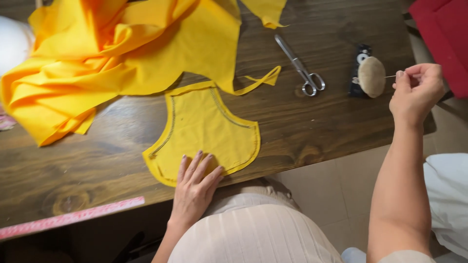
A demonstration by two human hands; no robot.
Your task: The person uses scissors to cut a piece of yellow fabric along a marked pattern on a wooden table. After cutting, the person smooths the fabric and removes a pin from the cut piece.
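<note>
A small yellow fabric piece (204,126) with stitched edges lies flat near the front edge of the dark wooden table (302,122). My left hand (195,187) rests flat on its lower edge, fingers spread. My right hand (417,90) is raised at the right, pinching a thin pin or needle (390,76) between thumb and fingers. The needle's tip points toward a beige pincushion (371,76) just left of that hand.
A large heap of yellow cloth (112,48) covers the table's back left. Metal scissors (300,65) lie at the back centre. A pink measuring tape (73,218) runs along the front left edge. Something red (441,34) sits at the far right.
</note>
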